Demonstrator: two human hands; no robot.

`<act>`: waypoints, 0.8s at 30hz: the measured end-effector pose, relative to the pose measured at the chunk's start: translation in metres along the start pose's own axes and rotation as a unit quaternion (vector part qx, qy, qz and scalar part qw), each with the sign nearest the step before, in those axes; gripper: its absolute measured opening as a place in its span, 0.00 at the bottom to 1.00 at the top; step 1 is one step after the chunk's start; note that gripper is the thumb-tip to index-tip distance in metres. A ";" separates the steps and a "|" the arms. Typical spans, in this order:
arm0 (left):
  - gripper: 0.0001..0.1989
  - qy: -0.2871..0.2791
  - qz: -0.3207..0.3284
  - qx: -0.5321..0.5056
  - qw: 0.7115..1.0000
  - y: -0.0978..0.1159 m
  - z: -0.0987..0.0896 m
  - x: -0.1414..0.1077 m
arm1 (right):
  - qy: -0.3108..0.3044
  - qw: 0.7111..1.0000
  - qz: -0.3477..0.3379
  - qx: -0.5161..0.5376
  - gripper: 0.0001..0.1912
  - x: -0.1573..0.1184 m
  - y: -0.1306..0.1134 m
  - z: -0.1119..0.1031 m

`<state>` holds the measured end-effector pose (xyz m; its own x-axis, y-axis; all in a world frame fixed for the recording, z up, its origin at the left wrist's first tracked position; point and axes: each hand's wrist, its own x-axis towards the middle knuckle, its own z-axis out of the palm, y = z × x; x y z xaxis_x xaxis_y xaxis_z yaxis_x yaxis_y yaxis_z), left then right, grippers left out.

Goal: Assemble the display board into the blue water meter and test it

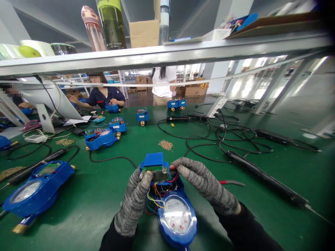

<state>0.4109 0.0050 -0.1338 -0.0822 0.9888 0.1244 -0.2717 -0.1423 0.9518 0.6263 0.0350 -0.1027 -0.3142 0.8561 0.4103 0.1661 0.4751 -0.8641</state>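
Note:
A blue water meter (178,218) lies in front of me with its round dial facing up. At its far end, a circuit board with a display (160,175) sits tilted up in an open blue housing (154,159). Yellow, white, blue and red wires (155,198) run between the board and the meter body. My left hand (134,198), in a grey knit glove, grips the housing's left side, thumb on the board's edge. At the right edge, my gloved right hand (204,181) has its fingertips drawn together beside red wires; what they pinch is hidden.
More blue meters stand left (39,188) and farther back (102,138). A small pile of screws (165,145) lies beyond my hands. Black electric screwdrivers (267,177) and looping cables fill the right. Red-handled tool (231,182) lies behind my right wrist. A shelf (157,57) crosses overhead; co-workers are beyond.

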 end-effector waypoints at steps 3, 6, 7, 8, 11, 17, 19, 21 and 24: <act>0.23 0.012 0.005 0.004 1.000 0.000 0.001 0.001 | -0.027 1.000 0.014 -0.001 0.10 0.001 0.000 -0.001; 0.23 0.017 0.006 0.004 1.000 0.001 0.003 0.001 | -0.052 0.999 0.008 -0.012 0.08 0.004 0.000 -0.003; 0.23 0.015 0.003 0.001 1.000 0.001 0.003 0.000 | -0.061 0.998 0.004 -0.016 0.08 0.005 -0.001 -0.005; 0.23 0.010 0.000 -0.004 1.000 0.002 0.003 0.000 | -0.070 0.997 -0.001 -0.020 0.07 0.006 -0.003 -0.006; 0.23 -0.003 -0.008 -0.016 1.000 0.002 0.002 0.001 | -0.101 0.993 -0.028 -0.044 0.07 0.008 -0.010 -0.010; 0.21 -0.001 -0.003 -0.023 1.000 0.000 0.002 0.002 | -0.060 0.977 -0.113 -0.170 0.04 0.014 -0.016 -0.011; 0.21 -0.001 -0.001 -0.035 0.999 -0.001 0.002 0.002 | -0.044 0.979 -0.106 -0.167 0.05 0.016 -0.012 -0.008; 0.21 0.008 -0.001 -0.031 0.999 0.000 0.003 0.002 | -0.050 0.989 -0.058 -0.126 0.05 0.019 -0.007 -0.005; 0.22 -0.026 -0.002 -0.020 0.999 0.003 0.003 0.001 | -0.065 0.995 -0.008 -0.074 0.09 0.022 0.003 0.001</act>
<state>0.4130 0.0061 -0.1303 -0.0312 0.9902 0.1359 -0.3098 -0.1388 0.9406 0.6185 0.0553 -0.0966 -0.4354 0.8188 0.3742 0.2920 0.5217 -0.8016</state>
